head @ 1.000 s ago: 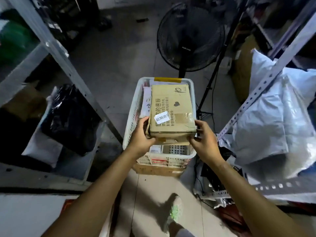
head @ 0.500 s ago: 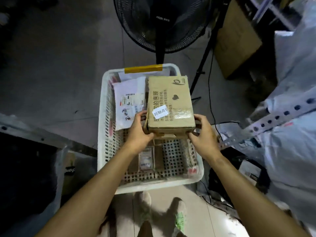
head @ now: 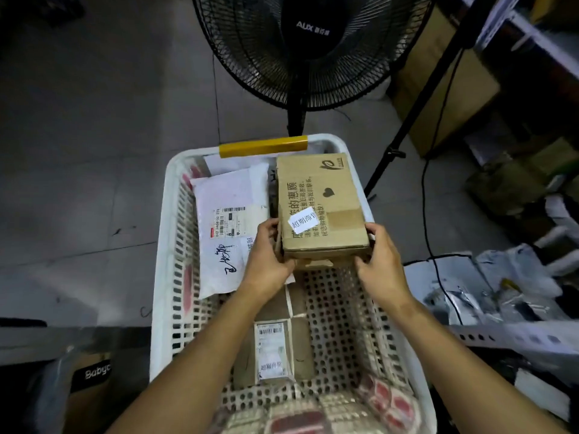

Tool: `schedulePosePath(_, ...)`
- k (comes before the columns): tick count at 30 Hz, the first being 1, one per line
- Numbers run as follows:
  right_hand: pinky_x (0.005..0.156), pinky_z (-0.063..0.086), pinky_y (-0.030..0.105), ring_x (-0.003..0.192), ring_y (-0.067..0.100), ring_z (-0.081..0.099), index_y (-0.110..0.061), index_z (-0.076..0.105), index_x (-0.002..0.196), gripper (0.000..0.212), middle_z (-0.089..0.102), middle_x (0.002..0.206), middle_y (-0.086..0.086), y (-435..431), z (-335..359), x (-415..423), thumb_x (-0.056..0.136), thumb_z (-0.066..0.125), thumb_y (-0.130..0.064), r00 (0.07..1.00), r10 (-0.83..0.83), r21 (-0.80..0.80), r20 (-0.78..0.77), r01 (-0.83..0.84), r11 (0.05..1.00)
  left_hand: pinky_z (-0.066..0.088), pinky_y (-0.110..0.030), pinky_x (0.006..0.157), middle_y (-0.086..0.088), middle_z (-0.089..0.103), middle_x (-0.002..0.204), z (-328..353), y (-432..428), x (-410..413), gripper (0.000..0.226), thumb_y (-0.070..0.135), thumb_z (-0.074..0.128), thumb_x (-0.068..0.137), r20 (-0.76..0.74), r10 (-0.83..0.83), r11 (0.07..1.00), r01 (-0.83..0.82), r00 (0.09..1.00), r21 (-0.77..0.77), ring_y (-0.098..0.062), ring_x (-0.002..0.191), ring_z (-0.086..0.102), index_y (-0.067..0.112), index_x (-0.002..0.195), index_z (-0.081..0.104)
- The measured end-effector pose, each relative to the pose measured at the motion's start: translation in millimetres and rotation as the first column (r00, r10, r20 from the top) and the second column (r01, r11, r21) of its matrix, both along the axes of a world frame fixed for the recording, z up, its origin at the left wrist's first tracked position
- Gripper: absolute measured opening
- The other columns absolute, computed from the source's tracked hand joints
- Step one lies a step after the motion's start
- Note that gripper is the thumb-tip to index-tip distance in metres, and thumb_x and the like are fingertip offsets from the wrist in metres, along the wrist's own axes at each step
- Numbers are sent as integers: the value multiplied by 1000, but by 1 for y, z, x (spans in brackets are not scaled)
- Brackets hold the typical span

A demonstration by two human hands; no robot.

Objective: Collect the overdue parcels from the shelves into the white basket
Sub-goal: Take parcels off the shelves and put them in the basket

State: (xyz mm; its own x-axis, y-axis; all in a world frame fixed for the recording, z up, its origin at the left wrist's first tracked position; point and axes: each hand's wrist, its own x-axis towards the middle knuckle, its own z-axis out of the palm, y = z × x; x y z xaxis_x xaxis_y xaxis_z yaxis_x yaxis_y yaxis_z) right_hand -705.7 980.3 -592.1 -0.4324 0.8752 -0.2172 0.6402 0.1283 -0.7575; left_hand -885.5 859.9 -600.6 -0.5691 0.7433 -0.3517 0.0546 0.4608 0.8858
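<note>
Now both hands, the left hand (head: 269, 255) and right hand (head: 380, 261), grip the cardboard parcel (head: 322, 208) over the white basket's (head: 166, 245) far right corner, likely needing only lowering and release.

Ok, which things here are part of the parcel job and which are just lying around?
Job: box, held by left hand and right hand; basket; mailer and small parcel in it.
Lying about: fan, stand, carton.
</note>
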Motion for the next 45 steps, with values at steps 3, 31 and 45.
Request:
schedulePosePath(3,104,48,37,121,15,54,-25,39,139,65,53,133,-4,4,-3,-1,87,63,4,1000,-8,-3,0,8,1000,45,-43,109,11,51,130,-8,5,0,87,1,78,74,-3,14,1000,-14,1000,-7,-15,129,51,43,133,30)
schedulePosePath(31,103,48,31,116,11,55,-24,39,136,62,49,134,-6,-6,4,-8,87,62,6,999,20,61,26,-21,998,45,-37,110,11,48,140,-23,2,-3,94,-3,79,74,12,48,999,-47,999,-24,-11,129,51,54,126,25)
schedulePosePath(45,104,36,23,127,16,49,-17,40,139,64,50,138,0,10,-49,-48,85,67,1,990,114,49,80,-118,992,42,-42,112,2,47,141,-59,3,-40,89,4,79,74,-99,25,989,-39,995,-142,-16,130,48,35,139,27)
